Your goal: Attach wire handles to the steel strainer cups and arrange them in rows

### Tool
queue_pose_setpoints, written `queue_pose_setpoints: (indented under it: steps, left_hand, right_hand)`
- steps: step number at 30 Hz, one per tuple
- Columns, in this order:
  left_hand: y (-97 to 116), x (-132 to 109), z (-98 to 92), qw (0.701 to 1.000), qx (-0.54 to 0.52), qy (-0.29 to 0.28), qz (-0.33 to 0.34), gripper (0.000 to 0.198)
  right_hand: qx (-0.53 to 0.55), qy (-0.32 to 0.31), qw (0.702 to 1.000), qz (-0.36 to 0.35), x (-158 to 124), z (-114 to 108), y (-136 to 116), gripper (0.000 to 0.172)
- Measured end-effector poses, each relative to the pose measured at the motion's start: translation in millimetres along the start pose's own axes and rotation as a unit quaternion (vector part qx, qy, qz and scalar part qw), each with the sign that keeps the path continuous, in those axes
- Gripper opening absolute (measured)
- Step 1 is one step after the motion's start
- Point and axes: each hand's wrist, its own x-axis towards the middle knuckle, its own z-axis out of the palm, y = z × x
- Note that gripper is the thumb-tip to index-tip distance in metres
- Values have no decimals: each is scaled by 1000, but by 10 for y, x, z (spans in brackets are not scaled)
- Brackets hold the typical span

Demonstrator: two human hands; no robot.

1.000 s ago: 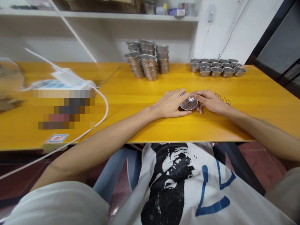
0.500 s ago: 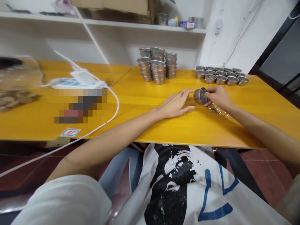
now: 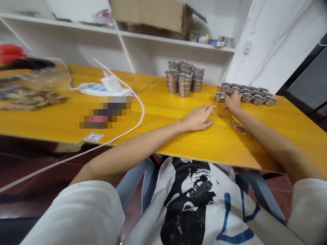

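Bench (image 3: pixel 163 109), yellow and wood-grained, spreads before the seated person, whose two hands are apart from each other. The left hand (image 3: pixel 199 117) lies palm down on it, fingers extended, thumb out to the side, holding nothing. Read from that hand, twelve being toward the wall, the right hand (image 3: pixel 232 101) is at about two o'clock, its fingers bent beside a perforated metal cup (image 3: pixel 220 97); whether they grip it or merely touch it, I cannot tell. That cup stands upright at the near left corner of a block of similar cups (image 3: pixel 258 99), set in rows, some partly hidden by the right hand. Thin curved wire pieces (image 3: pixel 241 129) lie loose on the bench, between five and six o'clock from the right hand, just beside its forearm.

Stacked cups (image 3: pixel 184 85) rise in several columns at eleven o'clock from the left hand. Between nine and ten, well apart, sits a white power strip (image 3: pixel 89 89) with an adapter (image 3: pixel 111 83) and a looping white cable (image 3: pixel 142 110). Farther out at nine, a heap of round tan pieces (image 3: pixel 38 100) is blurred. Toward twelve, a wall shelf (image 3: pixel 158 39) bears a cardboard box (image 3: pixel 150 15).
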Motion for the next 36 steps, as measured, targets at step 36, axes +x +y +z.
queue_pose_setpoints:
  steps: [36]
  left_hand:
    - [-1173,31,-280,941,71,259,-207,56]
  right_hand:
    - [10,-63,997,34,-69,-34,-131,31]
